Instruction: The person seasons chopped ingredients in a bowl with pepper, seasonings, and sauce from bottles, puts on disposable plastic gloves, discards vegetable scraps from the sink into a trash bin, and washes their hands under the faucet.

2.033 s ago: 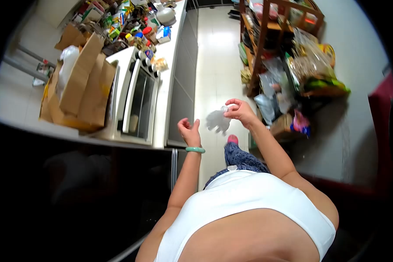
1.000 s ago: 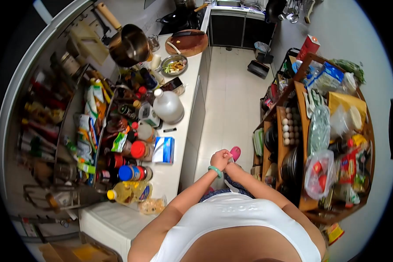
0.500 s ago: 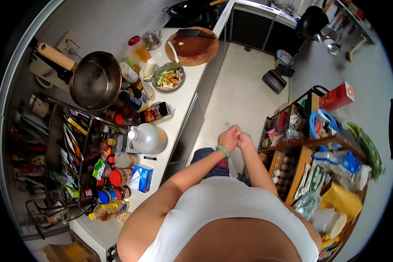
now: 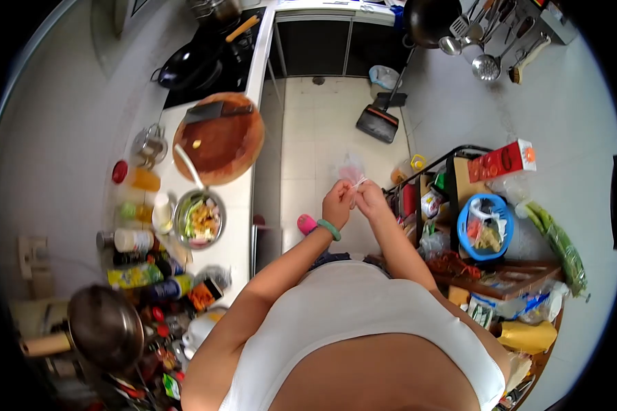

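A small clear plastic bag (image 4: 350, 166) with something pinkish inside shows just past my fingertips, over the floor. My left hand (image 4: 338, 201), with a green bangle (image 4: 330, 230) at the wrist, pinches the gathered top of the bag. Close beside it, my right hand (image 4: 371, 200) also grips the bag's twisted end, fingers closed. What exactly lies inside the bag is too blurred to name. Both hands are in front of my body, away from the counter.
On the left counter are a round chopping board (image 4: 219, 147) with a cleaver (image 4: 204, 112), a steel bowl of cut food (image 4: 199, 218) and several bottles. To the right a rack holds a blue basket (image 4: 464, 226). A dustpan (image 4: 378, 124) stands on the floor ahead.
My view has swung left and forward, bringing the stove and wok into sight. My hands stay close together, and the bag beyond them now shows more plainly.
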